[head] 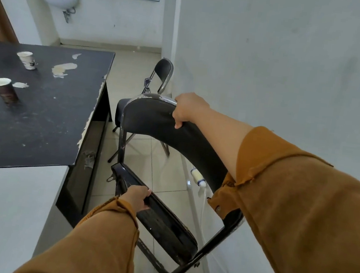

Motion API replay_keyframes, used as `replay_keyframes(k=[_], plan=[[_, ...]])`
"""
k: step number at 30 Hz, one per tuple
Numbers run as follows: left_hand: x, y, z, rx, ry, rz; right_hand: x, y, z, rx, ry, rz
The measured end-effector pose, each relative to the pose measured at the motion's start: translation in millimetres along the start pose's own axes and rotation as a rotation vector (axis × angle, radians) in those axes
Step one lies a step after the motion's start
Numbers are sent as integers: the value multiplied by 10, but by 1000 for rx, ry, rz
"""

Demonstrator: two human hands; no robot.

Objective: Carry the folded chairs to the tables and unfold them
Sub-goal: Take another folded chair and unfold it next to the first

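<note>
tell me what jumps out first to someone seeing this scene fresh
A black folding chair fills the centre, the right hand on its backrest top, the left hand gripping its seat edge. Left of it, a scuffed black table carries two paper cups.

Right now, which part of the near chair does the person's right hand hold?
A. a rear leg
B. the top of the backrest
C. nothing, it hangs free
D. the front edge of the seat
B: the right hand is closed over the top edge of the near chair's backrest, while the left hand grips the seat.
</note>
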State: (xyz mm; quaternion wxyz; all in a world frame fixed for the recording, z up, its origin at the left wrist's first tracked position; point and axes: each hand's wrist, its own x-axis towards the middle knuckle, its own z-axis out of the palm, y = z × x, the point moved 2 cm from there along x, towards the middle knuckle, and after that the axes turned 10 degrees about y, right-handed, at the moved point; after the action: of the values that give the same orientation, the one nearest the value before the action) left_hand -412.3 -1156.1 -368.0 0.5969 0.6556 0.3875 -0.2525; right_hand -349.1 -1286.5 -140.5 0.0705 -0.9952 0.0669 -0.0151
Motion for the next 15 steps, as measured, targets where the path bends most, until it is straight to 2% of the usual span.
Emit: replay_keyframes(k=[3, 6, 15], plan=[[290, 300, 65, -2, -18, 49, 393, -107, 85, -8, -1, -9], [512, 573, 77, -25, 12, -18, 758, -185, 147, -4, 9, -3], [989, 1163, 112, 24, -53, -15, 1547, -283, 246, -26, 6, 53]])
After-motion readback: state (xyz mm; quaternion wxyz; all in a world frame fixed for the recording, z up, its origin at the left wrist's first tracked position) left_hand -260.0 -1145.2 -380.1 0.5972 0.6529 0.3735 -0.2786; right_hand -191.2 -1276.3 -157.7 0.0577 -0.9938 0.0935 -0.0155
